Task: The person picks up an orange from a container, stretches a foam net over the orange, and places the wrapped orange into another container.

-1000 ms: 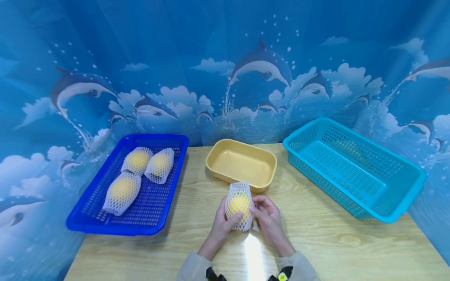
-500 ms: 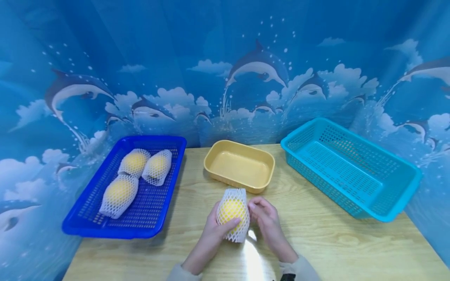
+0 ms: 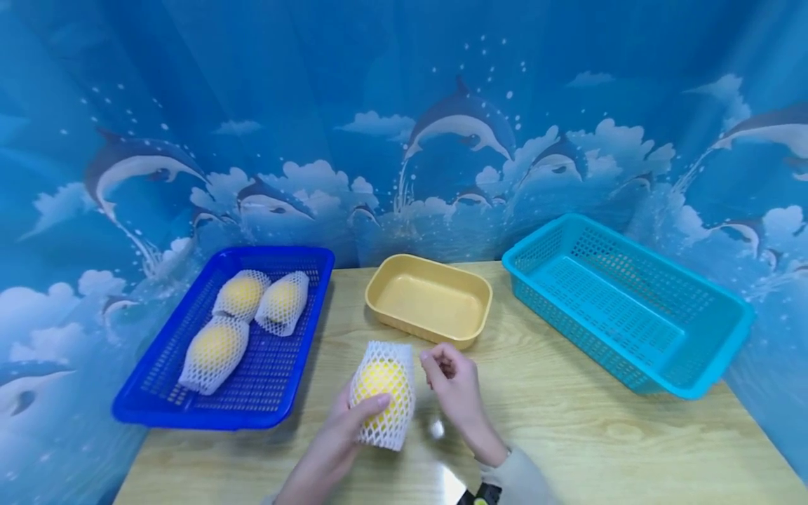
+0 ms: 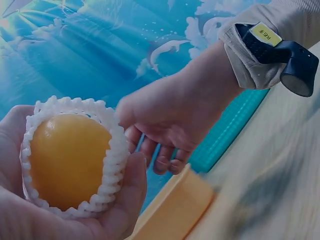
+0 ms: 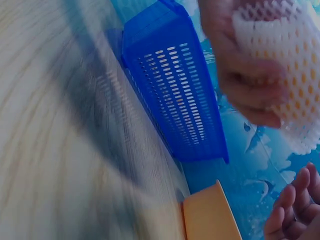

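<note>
My left hand [image 3: 337, 438] holds a smooth yellow fruit in a white foam net sleeve [image 3: 382, 396], with the thumb across its front. In the left wrist view, the rounded orange-yellow end of the fruit [image 4: 72, 160] shows through the net's open end. To the right of the fruit and apart from it is my right hand [image 3: 456, 393]. Its fingers are loosely curled, and I see nothing between them. Curled fingertips of that right hand [image 5: 297, 210] also appear at the lower corner of the right wrist view.
A dark blue basket [image 3: 252, 423] at the left holds three more net-sleeved yellow fruits [image 3: 217, 347]. Behind my hands sits a shallow yellow tray [image 3: 435, 301]. An angled turquoise basket [image 3: 568, 337] stands at the right of the wooden table [image 3: 568, 449]. A dolphin-print curtain [image 3: 379, 84] hangs behind.
My left hand has carried the sleeved fruit leftward and slightly toward me. The right hand has come away from the net and moved slightly left, its fingers now apart from the fruit.
</note>
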`<state>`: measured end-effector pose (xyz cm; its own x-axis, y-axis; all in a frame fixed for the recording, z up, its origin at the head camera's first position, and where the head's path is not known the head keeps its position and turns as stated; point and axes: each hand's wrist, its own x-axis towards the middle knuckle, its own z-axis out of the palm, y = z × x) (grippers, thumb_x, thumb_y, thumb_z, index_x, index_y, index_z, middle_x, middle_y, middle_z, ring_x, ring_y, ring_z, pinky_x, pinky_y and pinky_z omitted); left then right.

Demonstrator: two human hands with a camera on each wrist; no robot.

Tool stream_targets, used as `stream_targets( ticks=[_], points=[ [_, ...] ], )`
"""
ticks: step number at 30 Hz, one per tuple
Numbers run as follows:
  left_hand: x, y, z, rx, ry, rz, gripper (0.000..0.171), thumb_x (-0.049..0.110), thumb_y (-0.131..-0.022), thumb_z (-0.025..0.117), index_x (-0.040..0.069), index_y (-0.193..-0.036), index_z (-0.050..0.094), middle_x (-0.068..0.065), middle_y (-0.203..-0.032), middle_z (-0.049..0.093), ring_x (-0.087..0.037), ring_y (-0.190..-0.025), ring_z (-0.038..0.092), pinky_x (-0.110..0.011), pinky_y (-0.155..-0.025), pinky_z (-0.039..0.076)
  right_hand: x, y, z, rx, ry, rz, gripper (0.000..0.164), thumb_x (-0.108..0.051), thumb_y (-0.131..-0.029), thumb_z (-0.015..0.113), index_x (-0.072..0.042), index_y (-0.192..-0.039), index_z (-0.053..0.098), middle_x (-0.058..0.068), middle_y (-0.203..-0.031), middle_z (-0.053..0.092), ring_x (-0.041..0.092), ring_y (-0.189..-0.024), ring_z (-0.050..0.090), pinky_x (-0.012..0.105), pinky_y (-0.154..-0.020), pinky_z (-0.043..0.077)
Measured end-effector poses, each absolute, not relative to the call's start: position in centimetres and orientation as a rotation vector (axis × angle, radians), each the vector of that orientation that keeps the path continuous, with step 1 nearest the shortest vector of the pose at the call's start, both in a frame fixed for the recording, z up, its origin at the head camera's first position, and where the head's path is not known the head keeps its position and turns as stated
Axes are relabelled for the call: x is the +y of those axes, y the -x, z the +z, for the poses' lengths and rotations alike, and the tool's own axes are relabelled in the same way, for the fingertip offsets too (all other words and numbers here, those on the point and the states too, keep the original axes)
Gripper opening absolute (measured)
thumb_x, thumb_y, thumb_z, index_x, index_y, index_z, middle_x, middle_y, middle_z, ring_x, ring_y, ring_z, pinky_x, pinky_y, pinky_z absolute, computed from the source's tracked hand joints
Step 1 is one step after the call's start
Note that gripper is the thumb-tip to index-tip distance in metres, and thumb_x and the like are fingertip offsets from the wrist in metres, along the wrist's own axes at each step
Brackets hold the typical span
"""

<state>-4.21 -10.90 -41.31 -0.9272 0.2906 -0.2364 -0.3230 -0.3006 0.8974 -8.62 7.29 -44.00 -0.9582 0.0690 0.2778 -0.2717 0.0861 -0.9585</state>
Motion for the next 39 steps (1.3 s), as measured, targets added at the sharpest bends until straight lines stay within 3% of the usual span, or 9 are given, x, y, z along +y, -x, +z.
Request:
stream_targets(
  ticks=[7, 14, 19, 25, 31, 36, 39],
  points=[
    [-14.3, 3.8, -40.0, 1.685, 0.114, 2.324, 0.049, 0.008, -0.089, 0.060, -0.003, -0.133, 0.040, -0.010, -0.103, 0.062, -0.021, -0.091, 0.064, -0.034, -0.080, 0.055, 4.2, 9.9, -43.7, -2.237, -0.287, 1.842, 0.016, -0.013, -0.094, 0.066, -0.013, -0.078, 0.064, -0.005, -0.065, 0.057, 0.008, -0.057, 0.052, 0.021, -0.052, 0.044],
    [-18.3, 4.4, -38.7, 1.842, 0.170, 2.389, 0.044, 0.003, -0.093, 0.055, 0.002, -0.134, 0.041, -0.009, -0.103, 0.064, -0.020, -0.089, 0.066, -0.034, -0.076, 0.057, 0.2, 11.5, -43.6, -2.257, -0.402, 1.732, 0.016, -0.014, -0.094, 0.063, -0.011, -0.079, 0.062, -0.005, -0.065, 0.057, 0.006, -0.057, 0.050, 0.021, -0.052, 0.044],
    [-21.0, 4.9, -37.6, 1.948, 0.212, 2.346, 0.038, 0.005, -0.095, 0.056, 0.007, -0.131, 0.042, -0.004, -0.101, 0.066, -0.016, -0.089, 0.066, -0.032, -0.076, 0.057, -2.3, 12.1, -43.8, -2.382, -0.453, 1.594, 0.014, -0.019, -0.098, 0.055, -0.012, -0.089, 0.062, -0.006, -0.071, 0.054, 0.007, -0.064, 0.049, 0.022, -0.058, 0.043],
    [-23.0, 5.5, -35.6, 2.121, 0.242, 2.170, 0.052, 0.012, -0.096, 0.062, 0.010, -0.140, 0.034, 0.000, -0.109, 0.063, -0.015, -0.097, 0.063, -0.031, -0.082, 0.055, -5.1, 12.7, -43.7, -2.552, -0.451, 1.396, 0.018, -0.030, -0.100, 0.051, -0.014, -0.096, 0.059, -0.004, -0.086, 0.058, 0.011, -0.078, 0.053, 0.025, -0.069, 0.045],
    [-25.2, 6.8, -34.7, 2.233, 0.323, 2.020, 0.067, 0.022, -0.095, 0.067, 0.008, -0.146, 0.026, 0.004, -0.108, 0.060, -0.010, -0.094, 0.062, -0.029, -0.080, 0.055, -7.6, 12.5, -43.6, -2.764, -0.467, 1.124, 0.036, -0.048, -0.102, 0.043, -0.014, -0.102, 0.055, -0.005, -0.093, 0.052, 0.012, -0.085, 0.049, 0.026, -0.072, 0.041],
    [-27.1, 8.2, -34.4, 2.393, 0.382, 1.829, 0.088, 0.030, -0.092, 0.071, 0.002, -0.152, 0.013, -0.008, -0.123, 0.050, -0.008, -0.092, 0.060, -0.027, -0.078, 0.055, -8.8, 12.2, -43.8, -2.861, -0.487, 0.836, 0.045, -0.056, -0.101, 0.038, -0.014, -0.104, 0.053, -0.001, -0.096, 0.051, 0.015, -0.087, 0.048, 0.029, -0.072, 0.040],
    [-27.9, 8.9, -34.5, 2.545, 0.409, 1.627, 0.094, 0.040, -0.089, 0.073, -0.002, -0.150, 0.014, -0.017, -0.131, 0.043, -0.013, -0.097, 0.056, -0.025, -0.075, 0.053, -9.3, 12.0, -44.1, -2.873, -0.484, 0.716, 0.049, -0.057, -0.101, 0.035, -0.012, -0.111, 0.054, 0.003, -0.103, 0.054, 0.019, -0.092, 0.050, 0.034, -0.078, 0.042]
  ],
)
